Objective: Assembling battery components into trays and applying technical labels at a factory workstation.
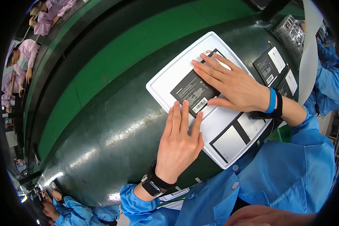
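Note:
A flat black battery pack (pixel 192 90) with a printed label and barcode lies in a shallow white tray (pixel 168 78), thin red wires (pixel 208 51) at its far edge. My right hand (pixel 239 84) rests flat across the pack's right part, fingers stretched and spread. At the pack's near left edge, my left hand (pixel 179 145) touches with its fingertips, fingers straight and a little apart. Neither hand is closed around anything. Nearer to me in the same tray sits another black-edged piece with silver panels (pixel 229 144), its right end partly under my right wrist.
More black packs with white patches (pixel 268 66) lie on the dark green bench (pixel 120 132) right of the tray. Beyond them stand a metal rack (pixel 292 32) and a curved white sheet (pixel 310 45). A green strip (pixel 139 49) runs along the far side. Co-workers sit at left and right.

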The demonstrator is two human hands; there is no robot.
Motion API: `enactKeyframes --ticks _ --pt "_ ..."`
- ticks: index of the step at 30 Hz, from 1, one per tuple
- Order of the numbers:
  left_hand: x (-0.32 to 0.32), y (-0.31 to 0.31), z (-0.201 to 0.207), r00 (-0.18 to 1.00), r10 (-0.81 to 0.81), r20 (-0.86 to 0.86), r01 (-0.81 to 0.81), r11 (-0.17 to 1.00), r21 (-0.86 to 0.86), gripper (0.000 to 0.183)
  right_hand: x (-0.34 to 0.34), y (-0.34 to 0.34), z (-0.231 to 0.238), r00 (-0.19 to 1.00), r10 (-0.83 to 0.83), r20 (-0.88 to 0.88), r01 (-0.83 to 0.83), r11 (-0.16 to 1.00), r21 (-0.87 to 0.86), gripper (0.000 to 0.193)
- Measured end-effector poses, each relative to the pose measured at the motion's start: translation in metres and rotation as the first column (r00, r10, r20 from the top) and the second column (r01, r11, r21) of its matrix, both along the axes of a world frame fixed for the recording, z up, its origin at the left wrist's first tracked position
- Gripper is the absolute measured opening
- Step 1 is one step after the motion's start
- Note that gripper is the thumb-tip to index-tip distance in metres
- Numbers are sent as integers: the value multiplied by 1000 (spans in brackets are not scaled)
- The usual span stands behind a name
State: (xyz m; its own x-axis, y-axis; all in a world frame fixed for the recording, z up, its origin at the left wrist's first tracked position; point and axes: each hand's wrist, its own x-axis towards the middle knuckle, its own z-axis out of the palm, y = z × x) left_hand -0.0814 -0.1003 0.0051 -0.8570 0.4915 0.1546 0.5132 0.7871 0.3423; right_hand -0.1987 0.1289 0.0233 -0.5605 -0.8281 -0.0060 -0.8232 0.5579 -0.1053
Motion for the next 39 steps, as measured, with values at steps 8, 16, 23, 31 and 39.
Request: enactKeyframes --ticks 8,16,23,31,39 --pt "1 2 1 1000 8 -9 -8 1000 -9 49 36 9 3 975 122 188 -126 992 7 81" --pt "2 6 -1 997 -31 -73 25 996 -82 47 38 38 -4 974 157 165 -138 983 -121 69" --pt "-11 -4 14 999 -45 -18 45 999 11 33 29 57 -11 984 173 45 -159 962 -223 59" --pt "-5 4 39 995 -5 100 12 998 -66 30 91 118 90 999 43 -20 -42 626 -778 41" --pt "-48 108 153 936 -219 -276 241 969 49 28 11 192 141 654 -718 -237 92 387 -918 54"
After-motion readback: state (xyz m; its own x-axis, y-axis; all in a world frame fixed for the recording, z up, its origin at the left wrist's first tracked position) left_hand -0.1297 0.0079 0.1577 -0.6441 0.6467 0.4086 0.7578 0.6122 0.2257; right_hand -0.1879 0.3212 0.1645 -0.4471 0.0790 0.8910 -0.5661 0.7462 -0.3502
